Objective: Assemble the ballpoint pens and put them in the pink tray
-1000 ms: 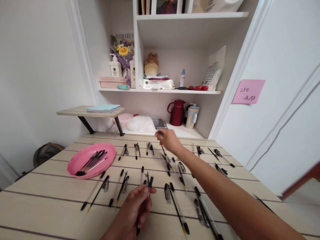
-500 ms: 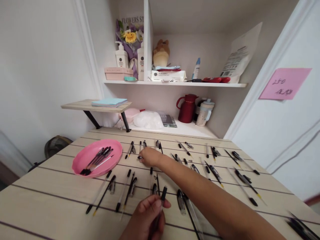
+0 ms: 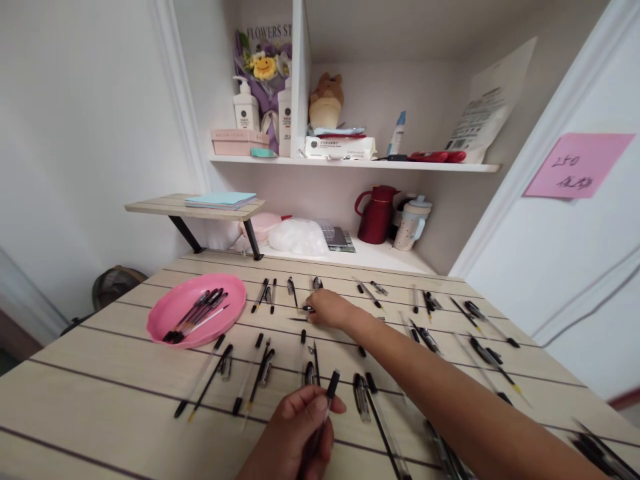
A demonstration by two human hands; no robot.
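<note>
Both grips narrow, left hand point(image 3: 304, 427) around black-ended barrel point(image 3: 333, 385), right hand point(image 3: 328, 309) pinching dark piece point(image 3: 309, 308).

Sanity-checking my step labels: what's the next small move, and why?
Probably lift the small dark plastic pen piece with the right hand: its fingertips are at that piece, though I can't tell whether it's gripped, and the left hand is occupied, holding a slim black-ended plastic pen barrel.
</note>
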